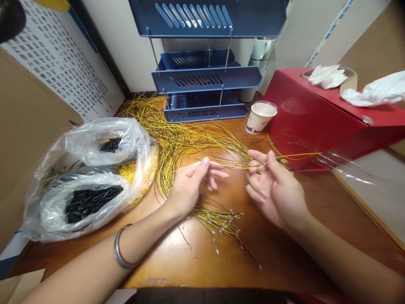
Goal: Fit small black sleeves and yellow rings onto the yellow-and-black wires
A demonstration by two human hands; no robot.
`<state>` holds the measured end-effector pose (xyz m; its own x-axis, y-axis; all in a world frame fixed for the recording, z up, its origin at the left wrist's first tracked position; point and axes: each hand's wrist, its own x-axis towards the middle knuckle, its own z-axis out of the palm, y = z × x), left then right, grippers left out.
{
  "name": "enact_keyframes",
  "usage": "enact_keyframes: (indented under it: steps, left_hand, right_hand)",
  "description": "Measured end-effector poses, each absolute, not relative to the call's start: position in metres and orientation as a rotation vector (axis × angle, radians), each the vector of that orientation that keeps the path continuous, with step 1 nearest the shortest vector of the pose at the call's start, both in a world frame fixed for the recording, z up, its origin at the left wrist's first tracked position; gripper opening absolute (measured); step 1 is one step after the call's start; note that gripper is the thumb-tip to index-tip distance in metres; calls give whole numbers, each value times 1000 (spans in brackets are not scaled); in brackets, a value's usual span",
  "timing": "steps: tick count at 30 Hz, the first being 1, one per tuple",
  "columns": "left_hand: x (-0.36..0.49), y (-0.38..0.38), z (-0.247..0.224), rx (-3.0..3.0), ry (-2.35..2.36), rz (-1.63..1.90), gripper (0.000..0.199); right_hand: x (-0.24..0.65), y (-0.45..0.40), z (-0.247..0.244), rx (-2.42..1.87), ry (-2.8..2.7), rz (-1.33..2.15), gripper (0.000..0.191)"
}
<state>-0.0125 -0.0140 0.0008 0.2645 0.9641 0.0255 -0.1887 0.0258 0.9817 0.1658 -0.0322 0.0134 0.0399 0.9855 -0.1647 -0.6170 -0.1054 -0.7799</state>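
Observation:
Yellow and dark wires (180, 137) spread in a tangled bundle over the wooden table (202, 272). My left hand (190, 185) is closed, thumb against index finger, on a thin yellow wire that runs across to my right hand; its other fingers stretch out to the right. With thumb and fingers closed, my right hand (276, 190) pinches the same wire, and the yellow end sticks out past it to the right. Below my left hand, wire ends with small metal terminals (223, 226) fan out on the table.
At left sits a clear plastic bag (90, 177) holding small black parts (91, 202) and yellow pieces (136, 169). Behind stands a blue tiered rack (205, 80). A paper cup (261, 118) is beside a red box (303, 118) bearing a tape roll (349, 82) and crumpled tissue (327, 76).

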Motion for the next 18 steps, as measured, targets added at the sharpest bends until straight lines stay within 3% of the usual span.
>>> enact_keyframes:
  steps: [12,18]
  left_hand:
    - [-14,-17,1,1238,838,1085,46]
    - [-16,-16,0,1246,860,1138,33]
  right_hand:
    - [161,-38,16,-882,-749,1415,38]
    - [162,-38,13,-892,-764,1416,36]
